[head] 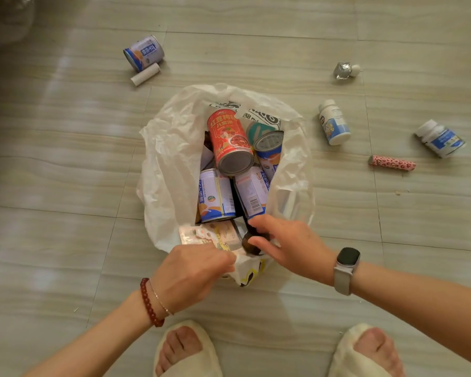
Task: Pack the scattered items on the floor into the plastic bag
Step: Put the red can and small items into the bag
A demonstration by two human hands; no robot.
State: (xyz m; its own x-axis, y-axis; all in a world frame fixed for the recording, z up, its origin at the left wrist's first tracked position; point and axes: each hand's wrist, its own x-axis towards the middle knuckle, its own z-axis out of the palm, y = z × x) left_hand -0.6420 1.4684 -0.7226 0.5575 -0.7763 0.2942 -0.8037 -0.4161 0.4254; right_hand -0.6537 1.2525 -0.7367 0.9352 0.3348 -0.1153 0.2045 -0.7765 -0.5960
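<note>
On the tiled floor (65,159), the plastic bag (169,159) is spread open, filled with cans. Its near rim is pinched by the left hand (193,273); a dark brown bottle (252,244) is gripped over the rim by the right hand (291,240). Other items are left scattered around.

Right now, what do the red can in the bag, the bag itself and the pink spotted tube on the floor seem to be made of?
Red can: probably metal, given its dull grey ridged end, under a glossy printed label.
Plastic bag: thin, crinkled, translucent white film.
Pink spotted tube: unclear; a matte leopard-print wrap, maybe paper or plastic.
</note>
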